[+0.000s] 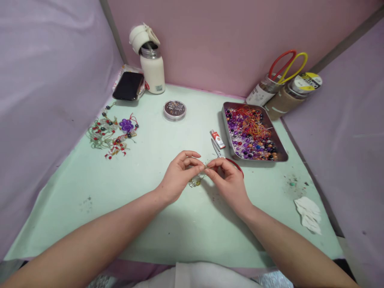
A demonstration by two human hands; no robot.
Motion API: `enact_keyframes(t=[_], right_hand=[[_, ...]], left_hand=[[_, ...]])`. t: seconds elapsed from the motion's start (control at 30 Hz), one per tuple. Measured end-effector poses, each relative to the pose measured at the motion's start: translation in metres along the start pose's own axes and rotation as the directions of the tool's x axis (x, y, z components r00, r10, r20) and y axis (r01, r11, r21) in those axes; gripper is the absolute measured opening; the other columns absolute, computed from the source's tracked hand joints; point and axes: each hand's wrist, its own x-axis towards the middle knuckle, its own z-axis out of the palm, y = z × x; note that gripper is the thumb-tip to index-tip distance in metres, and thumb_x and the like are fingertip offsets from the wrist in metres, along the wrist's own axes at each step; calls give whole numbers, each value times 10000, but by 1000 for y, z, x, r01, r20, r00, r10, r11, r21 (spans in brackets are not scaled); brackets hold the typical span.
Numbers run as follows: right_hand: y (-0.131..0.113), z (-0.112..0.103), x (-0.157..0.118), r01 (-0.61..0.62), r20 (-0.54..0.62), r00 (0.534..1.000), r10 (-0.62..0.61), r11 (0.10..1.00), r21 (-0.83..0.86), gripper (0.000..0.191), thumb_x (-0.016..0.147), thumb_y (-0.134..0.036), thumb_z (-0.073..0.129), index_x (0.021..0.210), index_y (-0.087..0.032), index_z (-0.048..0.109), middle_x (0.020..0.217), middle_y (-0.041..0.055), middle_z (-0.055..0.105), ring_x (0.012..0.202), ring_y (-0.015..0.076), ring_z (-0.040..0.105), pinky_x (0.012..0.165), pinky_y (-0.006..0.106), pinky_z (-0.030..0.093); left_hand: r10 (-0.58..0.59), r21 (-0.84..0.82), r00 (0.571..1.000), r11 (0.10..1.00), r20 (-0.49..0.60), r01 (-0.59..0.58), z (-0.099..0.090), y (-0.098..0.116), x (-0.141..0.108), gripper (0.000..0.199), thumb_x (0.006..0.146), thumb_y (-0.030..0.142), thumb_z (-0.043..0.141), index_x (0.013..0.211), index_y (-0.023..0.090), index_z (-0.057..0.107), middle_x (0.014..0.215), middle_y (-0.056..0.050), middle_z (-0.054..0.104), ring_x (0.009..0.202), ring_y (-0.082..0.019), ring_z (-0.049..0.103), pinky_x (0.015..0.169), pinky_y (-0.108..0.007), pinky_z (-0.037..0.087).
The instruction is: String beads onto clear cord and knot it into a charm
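Note:
Near the middle of the table, my left hand pinches a thin greenish cord between thumb and fingers. My right hand meets it from the other side, its thumb and forefinger closed on the same cord. Below the fingertips hangs a small cluster of clear and yellowish beads, partly covered by the left hand. Red-handled scissors lie just behind my right hand, which hides part of them. A red and white lighter is beside their blades.
A metal tray of beads and tangled cord stands at right, jars behind it. Beaded strings lie at left. Farther back are a phone, a white bottle and a round tin. Crumpled tissue lies front right.

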Motion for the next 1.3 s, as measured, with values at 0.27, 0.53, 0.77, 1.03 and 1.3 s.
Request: enact_keyframes(t=[0.27,0.53,0.77,1.03,1.3], right_hand=[[-4,-1,2,-85,28,996,83,994,70,100,803,-304,663,781,-209,643,783,13,643,752,161,571,710,308,444],[-6,-3,4,-151,57,988,144,979,136,166,754,-351,700,747,-198,635,754,11,630,700,144,538,672,285,426],[-11,-2,5,-177,52,984,170,962,206,189,698,-351,743,749,-208,630,721,-17,609,629,120,505,629,270,404],[-16,-2,11,-190,122,978,168,963,190,215,696,-361,760,758,-201,630,739,-10,607,661,124,501,634,262,381],[2,12,17,-192,65,981,181,926,324,223,765,-426,699,775,-210,645,765,-5,616,710,137,543,691,271,414]], left_hand=[[38,100,999,994,5,-38,0,-2,-1,269,750,249,719,980,220,583,802,8,659,757,-118,586,721,-255,432],[47,157,998,986,40,-53,0,0,0,280,756,247,700,991,201,555,803,7,651,687,-102,580,660,-244,434],[79,136,995,987,54,-86,1,-2,1,267,737,216,692,969,187,562,804,4,649,722,-106,589,697,-256,441],[146,58,989,987,26,-147,1,0,1,253,717,181,695,935,173,567,774,10,638,698,-91,573,709,-249,440],[29,-136,999,990,-14,-31,-2,6,3,269,700,164,716,932,164,580,751,13,622,659,-80,581,648,-223,451]])
